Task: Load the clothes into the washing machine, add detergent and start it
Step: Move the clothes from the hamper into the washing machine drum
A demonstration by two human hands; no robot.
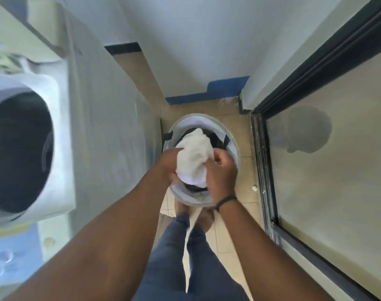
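Note:
A round grey laundry basket point(234, 140) stands on the tiled floor right in front of my feet. Over its mouth I hold a bunched white cloth point(195, 155). My left hand point(168, 164) grips the cloth from the left and my right hand point(222, 170) grips it from the right. Dark clothes point(215, 137) lie deeper in the basket, mostly hidden by the cloth. The white top-loading washing machine point(59, 131) stands at the left with its lid up and its dark drum point(17, 153) open.
A white wall closes the narrow space ahead. On the right runs a dark-framed sliding glass door point(267, 181). The machine's blue control panel point(9, 259) is at the lower left. A small scrap point(254, 188) lies on the tiled floor beside the basket.

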